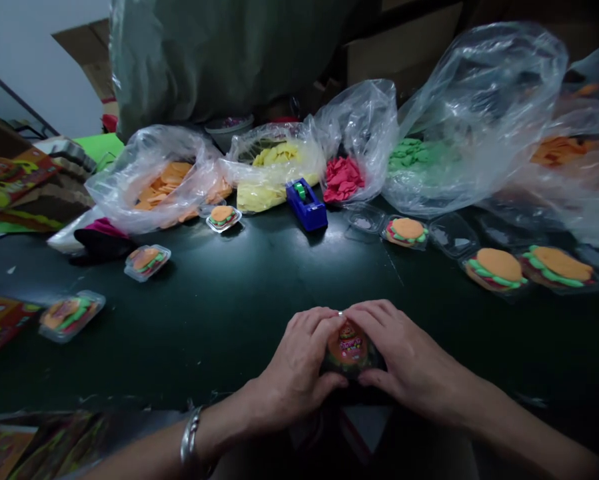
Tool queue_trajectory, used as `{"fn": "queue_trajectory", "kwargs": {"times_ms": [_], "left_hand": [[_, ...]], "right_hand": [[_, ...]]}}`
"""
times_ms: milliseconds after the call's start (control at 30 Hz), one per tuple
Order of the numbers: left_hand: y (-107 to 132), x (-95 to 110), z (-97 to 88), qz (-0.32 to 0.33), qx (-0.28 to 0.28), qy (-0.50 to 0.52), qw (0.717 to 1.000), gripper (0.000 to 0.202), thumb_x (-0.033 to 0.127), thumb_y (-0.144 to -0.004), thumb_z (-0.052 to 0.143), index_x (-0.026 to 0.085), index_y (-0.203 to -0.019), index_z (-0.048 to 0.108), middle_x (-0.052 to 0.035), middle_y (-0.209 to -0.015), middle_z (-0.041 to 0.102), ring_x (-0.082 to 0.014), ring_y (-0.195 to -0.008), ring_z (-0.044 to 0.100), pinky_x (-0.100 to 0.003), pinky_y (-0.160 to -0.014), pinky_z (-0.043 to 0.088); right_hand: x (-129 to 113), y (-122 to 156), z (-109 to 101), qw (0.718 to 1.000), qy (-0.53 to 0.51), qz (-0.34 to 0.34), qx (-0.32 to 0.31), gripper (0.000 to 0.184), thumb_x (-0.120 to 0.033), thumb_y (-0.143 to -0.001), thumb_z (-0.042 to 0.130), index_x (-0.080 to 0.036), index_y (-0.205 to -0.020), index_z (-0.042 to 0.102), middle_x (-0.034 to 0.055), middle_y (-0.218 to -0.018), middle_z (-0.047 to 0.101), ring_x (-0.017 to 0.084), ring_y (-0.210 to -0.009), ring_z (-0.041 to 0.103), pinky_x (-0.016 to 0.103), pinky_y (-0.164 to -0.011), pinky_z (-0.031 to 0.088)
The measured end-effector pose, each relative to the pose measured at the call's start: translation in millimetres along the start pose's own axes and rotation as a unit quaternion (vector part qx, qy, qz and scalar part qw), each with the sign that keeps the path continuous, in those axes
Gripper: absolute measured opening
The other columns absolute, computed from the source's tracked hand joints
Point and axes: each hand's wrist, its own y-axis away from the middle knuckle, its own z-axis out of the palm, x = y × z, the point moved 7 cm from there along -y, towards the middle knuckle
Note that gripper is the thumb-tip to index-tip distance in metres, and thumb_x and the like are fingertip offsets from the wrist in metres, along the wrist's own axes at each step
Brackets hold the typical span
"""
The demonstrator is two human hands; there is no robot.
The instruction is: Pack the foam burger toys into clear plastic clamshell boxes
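Note:
Between my two hands is a small clear plastic burger box (350,350) with a printed label and an orange bun showing through it. My left hand (306,350) wraps its left side, thumb low at the front and fingers over the top. On the other side my right hand (399,353) grips it the same way, and the fingertips of both hands meet at the top edge. The box is held near the table's front edge; its sides are hidden under my fingers.
A blue tape dispenser (306,205) stands mid-table. Behind it are plastic bags of orange (164,185), yellow (279,155), red (344,179) and green pieces (412,153). Open boxes with toy burgers (496,267) sit right; closed burger boxes (72,315) lie left, near printed cartons (14,177).

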Motion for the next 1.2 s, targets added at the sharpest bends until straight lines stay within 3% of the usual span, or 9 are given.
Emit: {"fn": "queue_trajectory", "kwargs": {"times_ms": [233, 333, 433, 500, 567, 633, 767, 967, 1200], "left_hand": [[-2, -3, 0.2, 0.014, -0.031, 0.044, 0.998, 0.076, 0.030, -0.070, 0.078, 0.023, -0.133, 0.037, -0.0153, -0.133, 0.047, -0.0302, -0.126, 0.041, -0.052, -0.107, 0.034], [5, -3, -5.1, 0.025, -0.041, 0.073, 0.996, 0.084, 0.033, -0.066, 0.080, 0.022, -0.137, 0.036, -0.0173, -0.141, 0.041, -0.0326, -0.133, 0.034, -0.055, -0.111, 0.028], [6, -16, -22.1, -0.062, 0.031, 0.129, 0.989, 0.081, 0.033, -0.069, 0.077, 0.020, -0.139, 0.037, -0.0167, -0.146, 0.037, -0.0330, -0.135, 0.032, -0.054, -0.110, 0.029], [6, -33, -28.5, -0.174, 0.095, 0.215, 0.956, 0.057, 0.031, -0.077, 0.067, 0.017, -0.129, 0.049, -0.0157, -0.132, 0.052, -0.0288, -0.120, 0.049, -0.047, -0.099, 0.042], [1, -41, -19.3, -0.253, 0.088, 0.306, 0.914, 0.033, 0.031, -0.079, 0.062, 0.013, -0.107, 0.062, -0.0105, -0.101, 0.066, -0.0208, -0.088, 0.062, -0.036, -0.078, 0.051], [-6, -40, -5.7, -0.281, 0.052, 0.378, 0.881, 0.025, 0.033, -0.075, 0.066, 0.012, -0.088, 0.066, -0.0032, -0.077, 0.064, -0.0130, -0.064, 0.056, -0.027, -0.062, 0.047], [-9, -35, 0.8, -0.287, 0.091, 0.442, 0.845, 0.022, 0.031, -0.064, 0.075, 0.013, -0.074, 0.066, 0.0016, -0.068, 0.061, -0.0094, -0.060, 0.050, -0.023, -0.061, 0.041], [-3, -23, -0.2, -0.254, 0.128, 0.377, 0.881, 0.018, 0.031, -0.068, 0.072, 0.014, -0.071, 0.067, 0.0020, -0.065, 0.058, -0.0103, -0.061, 0.047, -0.022, -0.060, 0.038], [-9, -23, -0.2, -0.246, 0.144, 0.381, 0.880, 0.019, 0.031, -0.068, 0.069, 0.013, -0.070, 0.066, 0.0023, -0.062, 0.056, -0.0103, -0.060, 0.044, -0.022, -0.059, 0.035]], "right_hand": [[0, 3, 2, 0.999, -0.042, 0.000, 0.032, 0.059, -0.010, -0.060, 0.078, -0.024, -0.112, 0.054, 0.0058, -0.112, 0.061, 0.027, -0.100, 0.055, 0.044, -0.084, 0.051], [-4, 8, 2, 0.997, -0.050, -0.006, 0.060, 0.061, -0.005, -0.061, 0.074, -0.024, -0.115, 0.052, 0.0060, -0.112, 0.060, 0.027, -0.101, 0.055, 0.044, -0.086, 0.051], [-8, 16, 5, 0.993, -0.038, -0.008, 0.107, 0.067, -0.002, -0.060, 0.070, -0.023, -0.119, 0.047, 0.0082, -0.116, 0.057, 0.028, -0.105, 0.054, 0.047, -0.090, 0.051], [-11, 23, 9, 0.989, -0.009, -0.015, 0.144, 0.070, -0.001, -0.061, 0.068, -0.022, -0.122, 0.043, 0.0110, -0.120, 0.054, 0.031, -0.111, 0.050, 0.051, -0.093, 0.049], [-15, 31, 14, 0.983, 0.025, -0.029, 0.178, 0.070, -0.002, -0.064, 0.066, -0.020, -0.126, 0.039, 0.0136, -0.123, 0.052, 0.034, -0.114, 0.047, 0.055, -0.094, 0.048], [-20, 37, 18, 0.975, 0.050, -0.047, 0.209, 0.068, -0.003, -0.067, 0.062, -0.019, -0.129, 0.038, 0.0153, -0.123, 0.051, 0.035, -0.114, 0.045, 0.057, -0.092, 0.048], [-27, 45, 22, 0.961, 0.085, -0.079, 0.250, 0.060, -0.003, -0.075, 0.055, -0.015, -0.132, 0.038, 0.0171, -0.121, 0.051, 0.036, -0.112, 0.044, 0.057, -0.090, 0.048], [-22, 55, 29, 0.948, 0.094, -0.086, 0.290, 0.052, -0.011, -0.086, 0.055, -0.014, -0.135, 0.037, 0.0171, -0.123, 0.051, 0.035, -0.115, 0.042, 0.056, -0.094, 0.045], [-22, 54, 21, 0.940, 0.095, -0.118, 0.307, 0.050, -0.011, -0.084, 0.054, -0.011, -0.133, 0.042, 0.0176, -0.118, 0.056, 0.034, -0.110, 0.049, 0.052, -0.087, 0.051]]}}
